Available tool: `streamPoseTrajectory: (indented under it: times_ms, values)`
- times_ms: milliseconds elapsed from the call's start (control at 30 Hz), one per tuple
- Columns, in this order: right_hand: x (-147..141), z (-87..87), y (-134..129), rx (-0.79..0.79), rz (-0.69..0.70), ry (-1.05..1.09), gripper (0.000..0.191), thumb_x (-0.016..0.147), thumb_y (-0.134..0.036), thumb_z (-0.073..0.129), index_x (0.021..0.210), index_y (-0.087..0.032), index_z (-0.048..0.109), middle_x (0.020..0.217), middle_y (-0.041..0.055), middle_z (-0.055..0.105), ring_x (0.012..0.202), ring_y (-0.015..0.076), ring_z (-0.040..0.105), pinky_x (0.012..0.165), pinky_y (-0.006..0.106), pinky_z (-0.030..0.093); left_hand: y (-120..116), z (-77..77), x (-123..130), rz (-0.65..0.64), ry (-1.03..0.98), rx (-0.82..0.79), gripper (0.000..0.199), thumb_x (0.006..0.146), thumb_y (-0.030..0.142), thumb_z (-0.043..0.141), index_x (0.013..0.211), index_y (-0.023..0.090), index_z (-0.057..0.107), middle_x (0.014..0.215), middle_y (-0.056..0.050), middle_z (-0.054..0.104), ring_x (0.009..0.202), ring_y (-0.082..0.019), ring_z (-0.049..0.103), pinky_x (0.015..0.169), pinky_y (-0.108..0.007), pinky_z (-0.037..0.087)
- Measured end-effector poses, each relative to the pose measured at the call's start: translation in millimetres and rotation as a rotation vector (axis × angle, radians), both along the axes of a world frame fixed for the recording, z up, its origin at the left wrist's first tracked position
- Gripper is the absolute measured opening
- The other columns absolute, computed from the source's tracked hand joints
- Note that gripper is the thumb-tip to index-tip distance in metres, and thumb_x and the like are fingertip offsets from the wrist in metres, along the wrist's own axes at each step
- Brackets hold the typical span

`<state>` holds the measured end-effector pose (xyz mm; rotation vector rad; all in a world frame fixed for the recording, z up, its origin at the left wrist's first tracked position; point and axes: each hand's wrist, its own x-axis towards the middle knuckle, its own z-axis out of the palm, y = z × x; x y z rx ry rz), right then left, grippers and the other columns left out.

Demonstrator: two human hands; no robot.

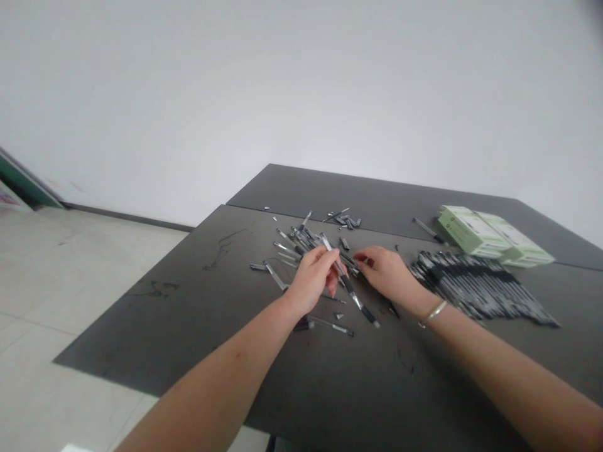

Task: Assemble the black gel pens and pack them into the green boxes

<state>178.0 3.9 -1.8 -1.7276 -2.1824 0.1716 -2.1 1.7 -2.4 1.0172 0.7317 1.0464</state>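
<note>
My left hand (315, 276) is closed around a clear-barrelled pen (347, 284) with a black grip, which slants down to the right above the table. To its right, my right hand (384, 270), a bangle on its wrist, has its thumb and fingertips close together at the edge of a loose pile of pens (301, 237). What lies between those fingertips is too small to make out. Several pens and pen parts lie around and partly under my left hand. A small pointed tip (338, 315) and a pen (332, 326) lie just in front of it.
Many pens lie side by side in a dense row (485, 285) on the right of the dark table (188, 314). Behind them stand green-and-white boxes (475, 232), with a single pen (429, 230) beside them. Black caps (348, 221) lie farther back.
</note>
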Motion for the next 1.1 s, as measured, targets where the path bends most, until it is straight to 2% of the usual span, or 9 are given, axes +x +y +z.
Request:
streamPoseTrajectory:
  times_ms: [133, 300, 400, 633, 767, 867, 900, 1000, 1100]
  values:
    - [-1.8, -1.0, 26.5, 0.012, -0.028, -0.034, 0.024, 0.086, -0.014, 0.051, 0.099, -0.014, 0.071, 0.1, 0.0116, 0.072, 0.092, 0.0204, 0.064, 0.083, 0.028, 0.044, 1.6, -2.8, 0.3, 0.022, 0.017, -0.013, 0.025, 0.083, 0.035, 0.054, 0.066, 0.018, 0.05, 0.06, 0.0, 0.062, 0.032, -0.004, 0.039, 0.032, -0.019, 0.036]
    - [-5.9, -9.9, 54.3, -0.02, -0.053, -0.05, 0.026, 0.09, -0.03, 0.053, 0.096, -0.012, 0.071, 0.095, 0.012, 0.073, 0.09, 0.0218, 0.065, 0.078, 0.028, 0.044, 3.0, -7.2, 1.5, 0.0, 0.032, -0.002, 0.025, 0.083, 0.037, 0.056, 0.069, 0.017, 0.051, 0.06, 0.002, 0.061, 0.032, -0.004, 0.039, 0.032, -0.018, 0.035]
    - [-9.0, -14.7, 60.6, -0.036, -0.071, -0.051, 0.028, 0.088, -0.033, 0.055, 0.097, -0.011, 0.07, 0.095, 0.0129, 0.073, 0.087, 0.0221, 0.066, 0.076, 0.028, 0.044, 2.6, -8.1, 2.8, -0.026, 0.032, 0.026, 0.026, 0.083, 0.039, 0.057, 0.071, 0.017, 0.053, 0.064, 0.002, 0.062, 0.033, -0.004, 0.041, 0.033, -0.018, 0.037]
    - [-11.8, -15.6, 60.6, -0.052, -0.094, -0.013, 0.019, 0.082, -0.022, 0.056, 0.089, -0.012, 0.071, 0.09, 0.0136, 0.072, 0.085, 0.0216, 0.066, 0.076, 0.028, 0.044, 3.2, -8.5, 2.0, -0.077, 0.043, 0.049, 0.028, 0.083, 0.042, 0.059, 0.072, 0.016, 0.055, 0.06, 0.002, 0.059, 0.033, -0.005, 0.042, 0.034, -0.019, 0.039]
    - [-8.1, -7.4, 45.8, -0.045, -0.094, 0.082, 0.014, 0.079, -0.024, 0.058, 0.082, -0.014, 0.068, 0.081, 0.0102, 0.072, 0.076, 0.0208, 0.066, 0.069, 0.028, 0.045, 2.9, -7.6, 0.9, -0.064, 0.032, 0.048, 0.027, 0.082, 0.04, 0.059, 0.071, 0.015, 0.055, 0.065, 0.0, 0.062, 0.035, -0.004, 0.043, 0.035, -0.019, 0.04]
    - [-6.4, 0.1, 19.8, -0.055, -0.075, 0.21, 0.015, 0.083, -0.027, 0.054, 0.088, -0.017, 0.064, 0.08, 0.0051, 0.071, 0.071, 0.016, 0.065, 0.065, 0.025, 0.047, 2.3, -6.5, 0.5, -0.053, 0.025, 0.043, 0.026, 0.082, 0.039, 0.059, 0.071, 0.015, 0.056, 0.067, 0.0, 0.062, 0.035, -0.004, 0.043, 0.035, -0.019, 0.04]
    - [-6.4, 2.4, 8.8, -0.07, -0.047, 0.281, 0.015, 0.084, -0.029, 0.053, 0.09, -0.018, 0.061, 0.08, 0.0035, 0.07, 0.07, 0.0143, 0.064, 0.064, 0.024, 0.048, 2.2, -6.2, 0.4, -0.042, 0.022, 0.04, 0.027, 0.082, 0.039, 0.06, 0.071, 0.015, 0.056, 0.066, 0.0, 0.062, 0.035, -0.004, 0.044, 0.036, -0.019, 0.04]
    - [-7.1, 8.2, -25.0, -0.216, 0.045, 0.72, 0.018, 0.083, -0.035, 0.06, 0.091, -0.019, 0.057, 0.076, 0.0013, 0.067, 0.06, 0.0123, 0.059, 0.054, 0.023, 0.046, 2.5, -4.9, -0.3, 0.0, -0.012, 0.027, 0.028, 0.082, 0.041, 0.06, 0.07, 0.015, 0.057, 0.064, 0.0, 0.061, 0.037, -0.006, 0.047, 0.036, -0.02, 0.04]
    - [-6.1, 11.2, -50.2, -0.306, 0.049, 0.889, 0.022, 0.081, -0.037, 0.065, 0.092, -0.02, 0.056, 0.07, -0.0019, 0.061, 0.053, 0.0095, 0.052, 0.048, 0.021, 0.042, 3.2, -1.9, -1.2, 0.042, -0.075, 0.006, 0.028, 0.08, 0.041, 0.062, 0.07, 0.015, 0.055, 0.063, -0.001, 0.061, 0.039, -0.008, 0.05, 0.036, -0.02, 0.04]
